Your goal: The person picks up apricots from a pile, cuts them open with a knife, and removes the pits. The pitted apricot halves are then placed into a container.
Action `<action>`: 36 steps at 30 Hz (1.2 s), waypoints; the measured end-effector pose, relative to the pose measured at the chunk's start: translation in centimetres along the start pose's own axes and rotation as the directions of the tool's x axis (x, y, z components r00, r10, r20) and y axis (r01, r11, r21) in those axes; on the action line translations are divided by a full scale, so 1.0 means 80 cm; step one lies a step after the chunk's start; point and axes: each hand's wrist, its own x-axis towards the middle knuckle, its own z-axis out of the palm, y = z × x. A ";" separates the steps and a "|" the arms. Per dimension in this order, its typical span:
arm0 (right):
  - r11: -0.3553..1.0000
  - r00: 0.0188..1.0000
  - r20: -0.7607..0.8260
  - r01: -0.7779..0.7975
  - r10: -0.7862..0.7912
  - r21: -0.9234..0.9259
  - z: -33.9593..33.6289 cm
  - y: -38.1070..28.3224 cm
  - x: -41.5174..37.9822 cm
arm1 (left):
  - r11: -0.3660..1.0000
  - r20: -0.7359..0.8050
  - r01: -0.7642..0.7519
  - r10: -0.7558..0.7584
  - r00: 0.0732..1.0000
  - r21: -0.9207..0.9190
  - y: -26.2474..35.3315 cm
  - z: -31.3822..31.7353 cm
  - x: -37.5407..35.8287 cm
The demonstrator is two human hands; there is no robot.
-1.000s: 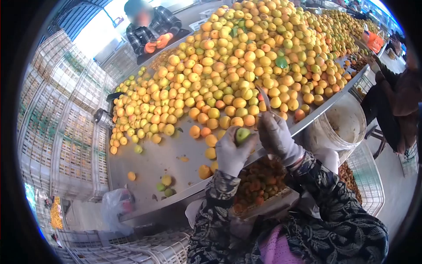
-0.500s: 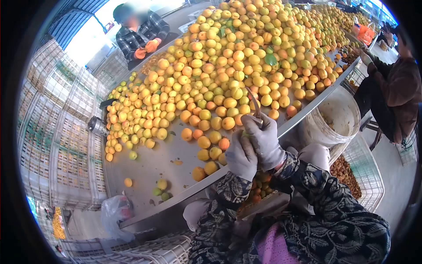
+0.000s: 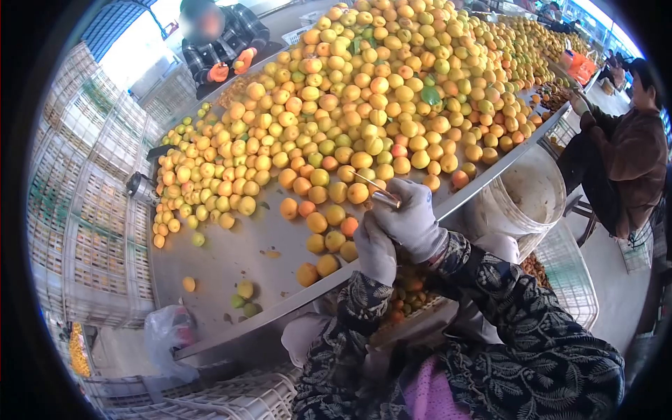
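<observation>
My right hand (image 3: 413, 218), in a pale grey glove, is wrapped round a small knife (image 3: 384, 197). Its thin blade points up and left over the apricots (image 3: 336, 193) at the near edge of the heap. Close against it, my gloved left hand (image 3: 376, 250) is closed, and whatever lies in its fingers is hidden. Both hands are above the rim of the metal table (image 3: 280, 308). Below them, partly covered by my sleeves, more apricots (image 3: 404, 297) lie in a container.
A white bucket (image 3: 483, 203) stands right of my hands, beside a pale crate (image 3: 570, 262) and brown pits (image 3: 535, 269). Stacked crates (image 3: 87, 210) line the left. A person in orange gloves (image 3: 218, 72) works across the table; another person (image 3: 630, 147) sits at right. A plastic bag (image 3: 164, 336) hangs at the table's corner.
The knife has tipped from nearly upright to slanting left, and my right hand has turned with it. My left hand has drawn slightly left. The whole view has shifted a little.
</observation>
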 end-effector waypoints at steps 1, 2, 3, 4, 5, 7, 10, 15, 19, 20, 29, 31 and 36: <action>1.000 1.000 -0.009 0.009 -0.009 -0.006 0.000 0.000 0.000 | 0.993 -0.082 -0.074 0.066 0.994 -0.096 0.001 0.003 0.000; 1.000 1.000 -0.003 0.008 -0.008 -0.009 0.000 0.002 0.002 | 0.993 -0.084 -0.068 0.060 0.995 -0.098 0.000 0.006 0.001; 0.999 0.999 0.017 0.028 -0.027 -0.017 0.000 0.006 0.002 | 0.865 0.008 0.133 -0.147 0.989 -0.485 -0.003 0.009 0.000; 0.999 0.998 0.035 0.048 -0.047 -0.023 0.001 0.008 0.002 | 0.560 0.170 0.314 -0.294 0.940 -0.767 -0.005 0.011 -0.002; 0.997 0.997 0.056 0.059 -0.057 -0.039 -0.001 0.007 0.002 | 0.560 0.171 0.316 -0.296 0.940 -0.766 -0.007 0.013 -0.003; 0.992 0.989 0.096 0.119 -0.114 -0.049 -0.005 0.011 0.000 | 0.570 0.147 0.293 -0.288 0.946 -0.767 -0.007 0.019 -0.007; 0.968 0.959 0.188 0.232 -0.212 -0.093 -0.010 0.010 0.001 | -0.083 0.489 0.555 -0.589 0.643 -0.828 0.020 0.009 0.011; 0.807 0.985 0.107 -0.175 0.139 0.564 0.005 0.039 0.001 | 0.013 0.737 0.764 -0.251 0.627 -0.645 -0.011 -0.037 0.023; 0.880 0.997 0.007 0.061 -0.073 0.471 -0.009 0.079 0.010 | 0.282 0.699 0.721 -0.193 0.689 -0.633 0.018 -0.056 0.021; 0.881 0.998 -0.002 0.056 -0.062 0.469 -0.014 0.084 0.011 | 0.529 0.621 0.643 -0.252 0.742 -0.554 0.025 -0.059 0.021; 0.868 0.954 0.217 0.075 -0.205 0.492 -0.041 0.056 0.000 | 0.771 0.512 0.450 -0.190 0.837 -0.451 0.047 -0.055 0.002; 0.640 0.907 0.364 -0.409 0.210 0.650 -0.025 0.056 -0.012 | 0.773 0.404 0.461 -0.289 0.868 -0.436 0.067 -0.058 0.006; 0.831 0.980 0.184 -0.168 0.081 0.530 -0.011 0.061 -0.008 | 0.382 0.487 0.564 -0.286 0.826 -0.732 0.041 -0.038 0.003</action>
